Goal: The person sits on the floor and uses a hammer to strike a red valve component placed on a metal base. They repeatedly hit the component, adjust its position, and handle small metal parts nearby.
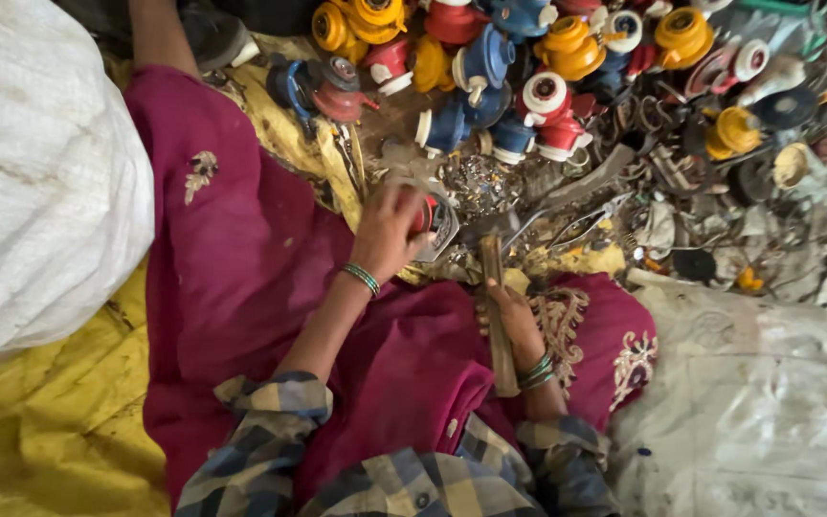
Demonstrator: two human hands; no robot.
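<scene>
red round part (426, 214) gripped, left hand (387, 230); wooden-handled hammer (496, 316), right hand (513, 321).

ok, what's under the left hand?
The left hand grips a red part with a metal rim, resting on scrap metal bits. The part's far side is covered by fingers.

Glossy plastic parts (490, 67), a worn wooden hammer handle (498, 325), dull metal scraps (480, 182).

Heap of coloured plastic parts (528, 67) — white sack (31, 182), pliers (581, 220), yellow cloth (40, 421).
</scene>
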